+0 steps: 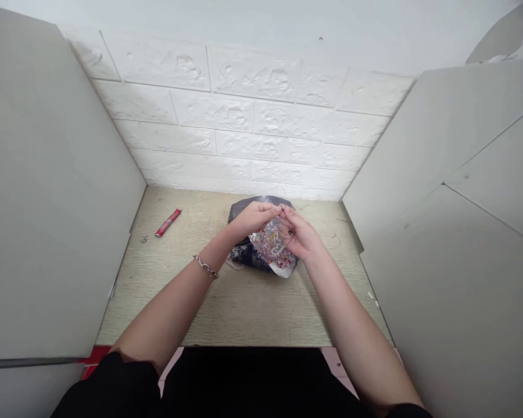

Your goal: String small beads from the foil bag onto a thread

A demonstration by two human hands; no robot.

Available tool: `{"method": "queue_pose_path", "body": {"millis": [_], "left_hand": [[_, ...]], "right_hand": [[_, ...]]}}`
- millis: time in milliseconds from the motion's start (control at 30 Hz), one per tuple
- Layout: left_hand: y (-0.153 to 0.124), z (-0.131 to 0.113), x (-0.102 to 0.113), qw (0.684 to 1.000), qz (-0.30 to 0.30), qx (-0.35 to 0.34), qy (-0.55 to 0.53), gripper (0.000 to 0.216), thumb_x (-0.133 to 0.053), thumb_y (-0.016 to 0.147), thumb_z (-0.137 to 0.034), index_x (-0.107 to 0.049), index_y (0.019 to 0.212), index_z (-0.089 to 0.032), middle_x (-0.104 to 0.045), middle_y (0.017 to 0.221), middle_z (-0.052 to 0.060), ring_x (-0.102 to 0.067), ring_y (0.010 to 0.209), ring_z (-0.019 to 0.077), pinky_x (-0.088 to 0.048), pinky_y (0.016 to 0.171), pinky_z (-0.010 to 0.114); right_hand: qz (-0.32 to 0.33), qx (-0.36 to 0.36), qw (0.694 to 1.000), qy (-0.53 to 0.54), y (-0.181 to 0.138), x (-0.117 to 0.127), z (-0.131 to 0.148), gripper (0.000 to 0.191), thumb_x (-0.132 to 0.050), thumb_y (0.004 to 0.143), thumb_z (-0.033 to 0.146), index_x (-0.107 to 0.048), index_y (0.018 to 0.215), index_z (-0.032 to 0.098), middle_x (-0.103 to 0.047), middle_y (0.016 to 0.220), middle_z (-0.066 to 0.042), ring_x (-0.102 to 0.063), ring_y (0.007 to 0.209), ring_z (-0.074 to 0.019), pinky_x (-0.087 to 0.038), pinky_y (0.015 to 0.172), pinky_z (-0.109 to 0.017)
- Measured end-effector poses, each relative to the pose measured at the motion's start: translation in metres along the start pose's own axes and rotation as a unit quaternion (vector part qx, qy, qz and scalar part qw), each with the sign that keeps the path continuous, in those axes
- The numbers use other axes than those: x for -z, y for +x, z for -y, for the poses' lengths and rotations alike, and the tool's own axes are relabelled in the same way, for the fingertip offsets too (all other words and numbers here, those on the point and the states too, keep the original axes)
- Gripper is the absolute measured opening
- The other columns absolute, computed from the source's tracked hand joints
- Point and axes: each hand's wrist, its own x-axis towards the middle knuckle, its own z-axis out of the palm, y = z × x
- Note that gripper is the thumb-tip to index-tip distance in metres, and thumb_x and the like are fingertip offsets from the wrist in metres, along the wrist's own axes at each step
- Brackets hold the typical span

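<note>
Two bare hands, the left hand (256,217) and the right hand (303,237), meet at their fingertips, making one shared pinch. Thumb and forefinger of each are drawn together there; anything between them is too small to make out, so I cannot tell whether either hand grasps something. One dark ring-like spot (290,231) shows at the fingers of the right hand, and one chain bracelet (206,268) circles the left wrist.

Directly under the pinch lies one dark bag (255,259), its mouth spread wide. In it, just below the fingertips and on the near side of them, is a heap of small beads (265,242), pink, white, clear and red, too many to count, with one yellow sliver (271,236) among them. One short row of whitish beads (235,266) shows by the bag's near left edge, below the left hand.

Well to the left of the grip, one red tube (168,223) lies slantwise on the table (244,313). One small shiny piece (144,238) sits near it, farther left and nearer the person. Well right of the grip and nearer the person, two white scraps (373,299) lie at the table's right edge.
</note>
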Motion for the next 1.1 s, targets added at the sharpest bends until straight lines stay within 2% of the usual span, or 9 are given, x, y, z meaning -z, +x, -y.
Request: {"method": "queue_pose_path", "body": {"millis": [233, 567, 867, 1100], "left_hand": [[0.0026, 0.0043, 0.0011, 1.000, 0.004, -0.005, 0.004, 0.034, -0.048, 0.073, -0.046, -0.055, 0.072, -0.013, -0.024, 0.041, -0.010, -0.019, 0.037, 0.0033, -0.013, 0.040, 0.020], [0.0022, 0.0038, 0.0006, 1.000, -0.010, 0.000, 0.017, 0.031, -0.048, 0.073, -0.044, -0.055, 0.068, -0.014, -0.026, 0.042, -0.009, -0.020, 0.038, 0.0034, -0.014, 0.041, 0.021], [0.0016, 0.0024, -0.0003, 1.000, -0.017, 0.016, 0.001, 0.028, -0.050, 0.073, -0.041, -0.049, 0.060, -0.016, -0.023, 0.043, -0.009, -0.020, 0.038, 0.0030, -0.014, 0.041, 0.021], [0.0007, 0.0009, -0.0006, 1.000, -0.021, 0.011, 0.005, 0.035, -0.051, 0.072, -0.043, -0.040, 0.052, -0.017, -0.023, 0.040, -0.009, -0.019, 0.037, 0.0028, -0.013, 0.041, 0.021]], "right_hand": [[-0.002, 0.005, 1.000, -0.016, 0.0000, 0.0005, 0.0002, 0.018, -0.068, 0.064, 0.027, -0.059, 0.075, 0.017, -0.043, 0.054, 0.008, -0.020, 0.039, 0.0004, -0.016, 0.034, -0.016], [-0.019, 0.009, 0.999, -0.050, -0.0003, -0.0005, 0.0011, 0.022, -0.069, 0.061, 0.029, -0.058, 0.078, 0.018, -0.045, 0.053, 0.008, -0.020, 0.039, -0.0013, -0.017, 0.035, -0.018], [-0.027, 0.021, 0.998, -0.059, 0.0005, 0.0004, -0.0002, 0.022, -0.070, 0.059, 0.029, -0.061, 0.077, 0.019, -0.054, 0.061, 0.005, -0.025, 0.040, -0.0002, -0.017, 0.036, -0.018], [-0.047, 0.043, 0.995, -0.079, 0.0012, 0.0001, -0.0009, 0.022, -0.070, 0.058, 0.029, -0.061, 0.076, 0.018, -0.059, 0.065, 0.003, -0.028, 0.040, -0.0007, -0.019, 0.036, -0.018]]}}
